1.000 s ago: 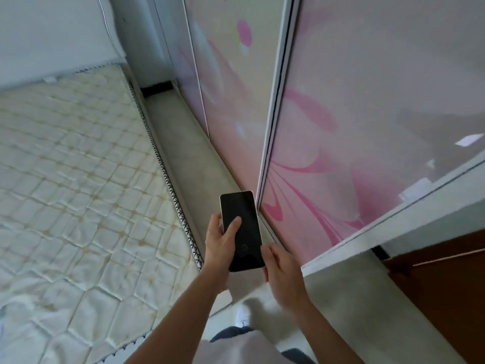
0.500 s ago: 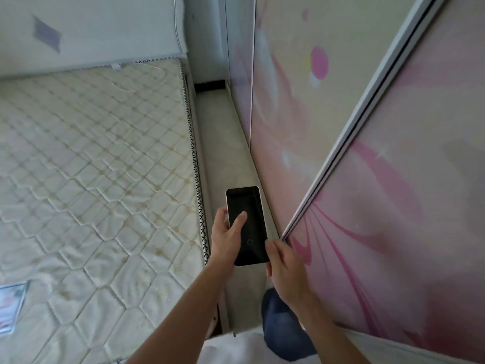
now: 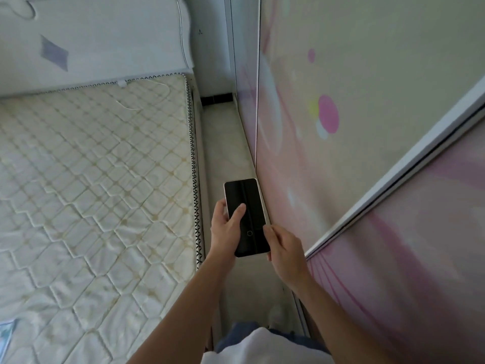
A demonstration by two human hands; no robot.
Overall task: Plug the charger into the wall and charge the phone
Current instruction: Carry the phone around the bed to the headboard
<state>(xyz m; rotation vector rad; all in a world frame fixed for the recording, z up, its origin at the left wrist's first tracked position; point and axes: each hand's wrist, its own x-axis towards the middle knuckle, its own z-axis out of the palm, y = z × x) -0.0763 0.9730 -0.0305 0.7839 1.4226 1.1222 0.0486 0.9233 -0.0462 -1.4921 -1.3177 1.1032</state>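
Observation:
A black-screened phone with a pale rim is held upright in front of me over the narrow floor strip. My left hand grips its left side, thumb lying across the dark screen. My right hand touches the phone's lower right corner with its fingertips. At the head of the mattress lies a white charger block, and a thin white cable curls from it over the quilting. No wall socket shows.
A quilted cream mattress fills the left, with a white headboard behind it. Pink-patterned sliding wardrobe doors close off the right. A narrow pale floor aisle runs between them to a dark skirting.
The view has swung left and forward along the aisle, bringing the headboard, charger and cable into sight. Both hands keep the same hold on the phone.

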